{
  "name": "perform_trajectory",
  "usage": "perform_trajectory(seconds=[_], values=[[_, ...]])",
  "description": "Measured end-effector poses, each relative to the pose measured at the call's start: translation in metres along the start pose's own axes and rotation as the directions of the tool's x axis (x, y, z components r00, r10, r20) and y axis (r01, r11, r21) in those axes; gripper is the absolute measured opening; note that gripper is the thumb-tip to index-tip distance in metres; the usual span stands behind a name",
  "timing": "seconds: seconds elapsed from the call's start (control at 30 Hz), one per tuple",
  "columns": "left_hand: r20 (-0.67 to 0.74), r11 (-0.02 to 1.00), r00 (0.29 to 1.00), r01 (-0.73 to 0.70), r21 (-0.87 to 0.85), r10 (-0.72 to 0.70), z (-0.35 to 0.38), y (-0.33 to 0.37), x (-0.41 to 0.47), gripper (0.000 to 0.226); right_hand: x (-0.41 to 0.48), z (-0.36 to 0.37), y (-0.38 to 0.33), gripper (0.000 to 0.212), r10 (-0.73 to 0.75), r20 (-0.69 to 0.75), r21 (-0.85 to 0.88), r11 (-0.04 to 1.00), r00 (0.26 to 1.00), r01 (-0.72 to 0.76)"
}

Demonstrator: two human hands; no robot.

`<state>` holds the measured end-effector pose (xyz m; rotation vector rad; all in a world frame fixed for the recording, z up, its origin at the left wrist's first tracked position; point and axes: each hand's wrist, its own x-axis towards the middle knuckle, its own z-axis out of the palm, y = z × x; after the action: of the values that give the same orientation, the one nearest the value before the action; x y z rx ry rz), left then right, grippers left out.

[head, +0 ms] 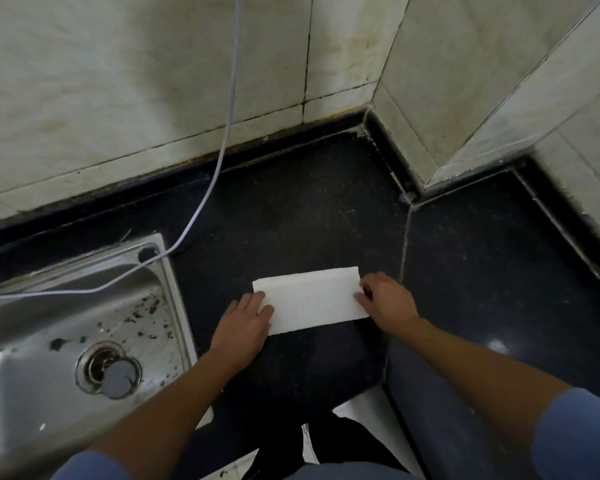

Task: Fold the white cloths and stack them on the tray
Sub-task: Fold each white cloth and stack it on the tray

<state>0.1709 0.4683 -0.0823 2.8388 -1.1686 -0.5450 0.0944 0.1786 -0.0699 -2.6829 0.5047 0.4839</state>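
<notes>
A white cloth (312, 299) lies flat on the dark desk (291, 202), folded into a long band. It sits about midway between the desk's back and front edges, just right of the sink (32, 341). Its long sides run roughly along the front edge, tilted a little so that the right end sits further back.

The left hand (241, 323) rests on the cloth's left end, palm down. The fingers are fairly straight and the thumb lies on the fabric, so it presses rather than grips. The right hand (387, 301) is at the cloth's right end, its fingers curled in and pinching that short edge (the fingertips overlap the fabric only slightly). Both forearms reach in from the front edge, with blue sleeves (575, 434) at the bottom of the view.

The steel sink is set into the desk's left side. Its basin is flecked with dark bits, and the drain (108, 368) is half covered by a round grey stopper. A pale cable (222, 147) hangs down the tiled wall (118, 81), crosses the desk's back edge and runs over the sink's rim to the left. On the right the wall juts forward in a corner, and the desk continues past it. A thin seam runs through the desk top just right of the right hand.
</notes>
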Motion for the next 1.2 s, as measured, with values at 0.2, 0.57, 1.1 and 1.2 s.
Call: perform_trajectory(seconds=[0.2,0.57,1.1,1.2], values=[[0.142,1.0,0.99,0.019,0.01,-0.02,-0.009,-0.004,0.011,0.052,0.026,-0.003,-0.032,0.045,0.318,0.135,0.108,0.937,0.938,-0.333],[0.004,0.968,0.982,0.186,-0.167,-0.188,-0.013,-0.028,-0.022,0.043,0.017,-0.031,-0.095,0.01,0.22,0.389,0.678,0.589,0.894,-0.44],[-0.058,0.952,0.975,0.196,-0.235,-0.215,-0.017,-0.034,-0.035,0.039,0.013,0.031,-0.156,0.023,-0.021,0.143,0.249,0.968,0.99,-0.015],[-0.085,0.977,0.993,0.062,-0.205,-0.081,-0.023,-0.015,-0.013,0.045,0.003,0.032,-0.122,0.028,-0.325,-0.096,-0.06,0.945,0.941,0.321]])
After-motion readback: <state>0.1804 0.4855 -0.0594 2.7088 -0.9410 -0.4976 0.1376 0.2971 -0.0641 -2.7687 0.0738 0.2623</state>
